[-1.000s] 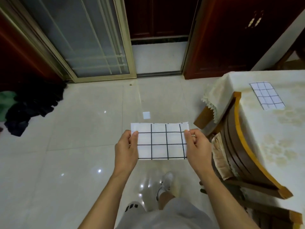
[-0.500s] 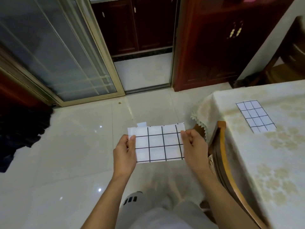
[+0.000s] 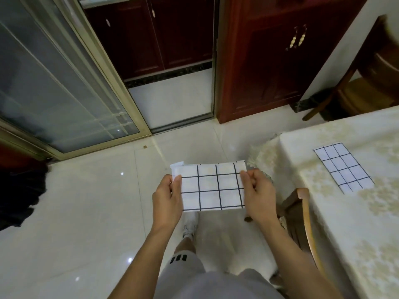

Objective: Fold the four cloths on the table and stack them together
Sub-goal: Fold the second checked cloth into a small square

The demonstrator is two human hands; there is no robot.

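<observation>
I hold a folded white cloth with a black grid in the air over the tiled floor, in front of my body. My left hand pinches its left edge and my right hand pinches its right edge, keeping it stretched flat. A small white tag sticks up at its top left corner. A second folded grid cloth lies flat on the table at the right, apart from both hands.
A wooden chair is pushed against the table's left side, beside my right forearm. Another wooden chair stands at the far right. A dark red cabinet, a glass sliding door and a dark pile of clothes border the floor.
My view has swung up and to the right, showing more of the table and the cabinets. Both hands still hold the grid cloth the same way, now closer to the table corner.
</observation>
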